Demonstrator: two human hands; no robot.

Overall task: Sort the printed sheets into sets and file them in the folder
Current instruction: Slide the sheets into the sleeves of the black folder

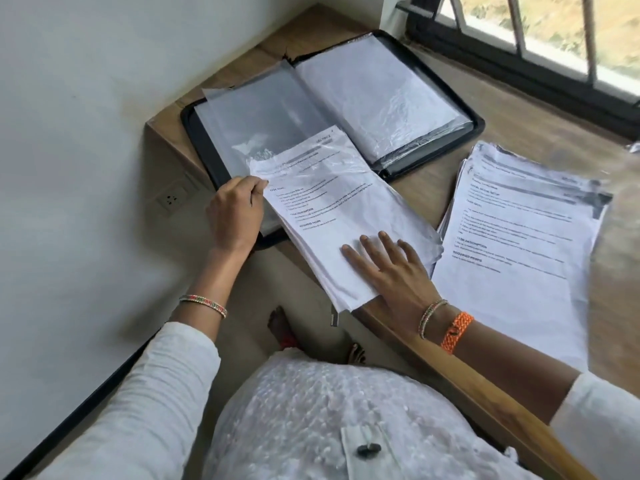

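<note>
Two hands are at work on one set of printed sheets (346, 216), seen from the head camera. The set lies tilted across the near edge of the open folder (478, 124), its upper end tucked under a clear plastic sleeve (263, 133) of the left-hand page, its lower end overhanging the front edge of the wooden table (491, 133).

Left hand (235, 213): fingers curled at the upper left corner of the set, where the sleeve's mouth meets the paper. It appears to pinch that edge; whether it grips sleeve, paper or both cannot be told.

Right hand (391, 268): flat, fingers straight and spread, palm down, pressing on the lower part of the set. Nothing is grasped.

The folder is black with a rounded border and lies open near the wall corner; its right-hand page holds sleeves with white sheets inside.

A second, looser stack of printed sheets (519, 237) lies on the table to the right of the set, just beside the right hand, edges fanned unevenly.

Both wrists carry thin beaded bangles; the right wrist also has an orange woven band (457, 332). White sleeves cover both forearms. A barred window (554, 36) runs along the far right. A wall socket (171, 199) sits low on the wall, left of the table.
</note>
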